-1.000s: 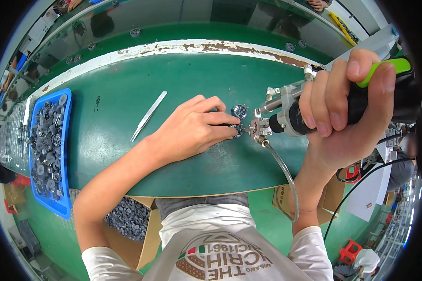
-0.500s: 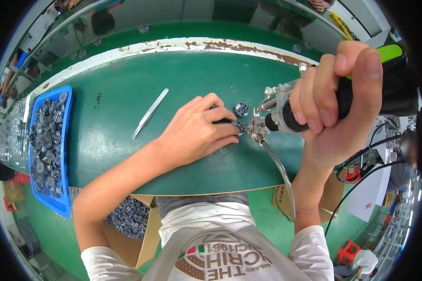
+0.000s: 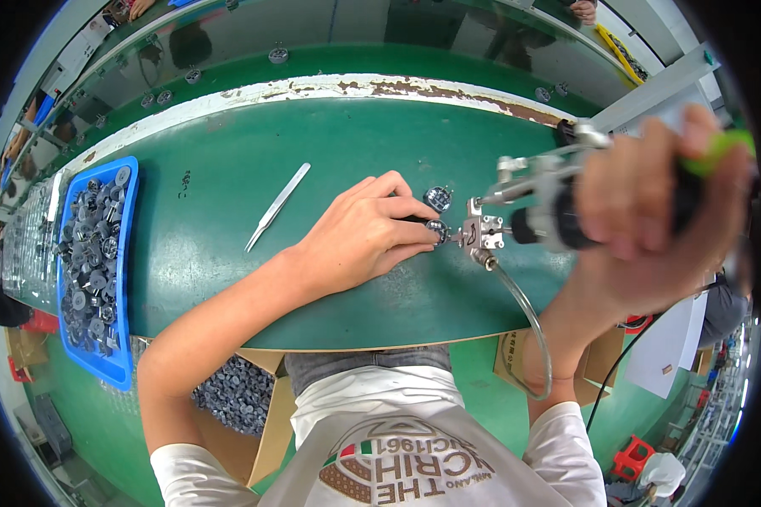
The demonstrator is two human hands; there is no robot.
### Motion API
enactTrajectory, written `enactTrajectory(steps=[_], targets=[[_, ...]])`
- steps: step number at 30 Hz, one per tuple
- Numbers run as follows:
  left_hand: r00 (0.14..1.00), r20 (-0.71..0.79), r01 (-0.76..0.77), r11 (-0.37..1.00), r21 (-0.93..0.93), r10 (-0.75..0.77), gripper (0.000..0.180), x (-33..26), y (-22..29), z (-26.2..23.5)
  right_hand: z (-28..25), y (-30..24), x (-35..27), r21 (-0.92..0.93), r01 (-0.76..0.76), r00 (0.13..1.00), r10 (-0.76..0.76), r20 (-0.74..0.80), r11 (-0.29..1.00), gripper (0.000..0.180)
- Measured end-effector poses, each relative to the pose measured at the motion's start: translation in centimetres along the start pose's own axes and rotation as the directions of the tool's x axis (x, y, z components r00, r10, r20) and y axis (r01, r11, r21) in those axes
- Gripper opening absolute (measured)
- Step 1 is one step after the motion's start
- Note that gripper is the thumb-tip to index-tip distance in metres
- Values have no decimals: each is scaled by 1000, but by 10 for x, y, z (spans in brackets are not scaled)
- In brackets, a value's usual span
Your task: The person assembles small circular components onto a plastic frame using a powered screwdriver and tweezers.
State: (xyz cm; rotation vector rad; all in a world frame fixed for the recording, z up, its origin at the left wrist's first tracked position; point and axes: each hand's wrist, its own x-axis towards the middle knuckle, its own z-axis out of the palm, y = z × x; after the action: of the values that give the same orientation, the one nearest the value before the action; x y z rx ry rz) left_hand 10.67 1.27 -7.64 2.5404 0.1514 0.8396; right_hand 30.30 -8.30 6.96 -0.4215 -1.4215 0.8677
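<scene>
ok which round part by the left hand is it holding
In view, the lower part, pinched by the left hand; the upper part lies outside its grip.

This is a factory workshop, most likely a place on an assembly line. A long green worktable [image 3: 203, 253] with a worn white ledge [image 3: 313, 87] faces a green strip like a conveyor belt [image 3: 338, 61], where small round parts [image 3: 278, 56] stand spaced apart. Many similar grey pieces fill a blue tray [image 3: 117, 370] at the table's left end and a cardboard box [image 3: 272, 431] below its edge. Tweezers [image 3: 279, 205] lie on the tabletop, and a hand tool [image 3: 484, 232] with a clear hose [image 3: 528, 304] is held over it. Beyond the strip, another person's hand [image 3: 583, 11] shows near a yellow tray [image 3: 615, 49]. A red stool [image 3: 632, 458] stands on the green floor [image 3: 473, 372].
</scene>
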Motion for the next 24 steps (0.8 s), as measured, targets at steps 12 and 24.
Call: enactTrajectory(steps=[12, 24], targets=[[997, 66, -29, 996, -79, 35, 30, 3, -3, 2, 28, -5, 0, -319, -134, 938, 17, -345, 938, 38], [997, 62, -33, 998, -46, 36, 29, 1, -2, 1, 22, 17, 4, -319, -223, 918, 88, -387, 921, 36]])
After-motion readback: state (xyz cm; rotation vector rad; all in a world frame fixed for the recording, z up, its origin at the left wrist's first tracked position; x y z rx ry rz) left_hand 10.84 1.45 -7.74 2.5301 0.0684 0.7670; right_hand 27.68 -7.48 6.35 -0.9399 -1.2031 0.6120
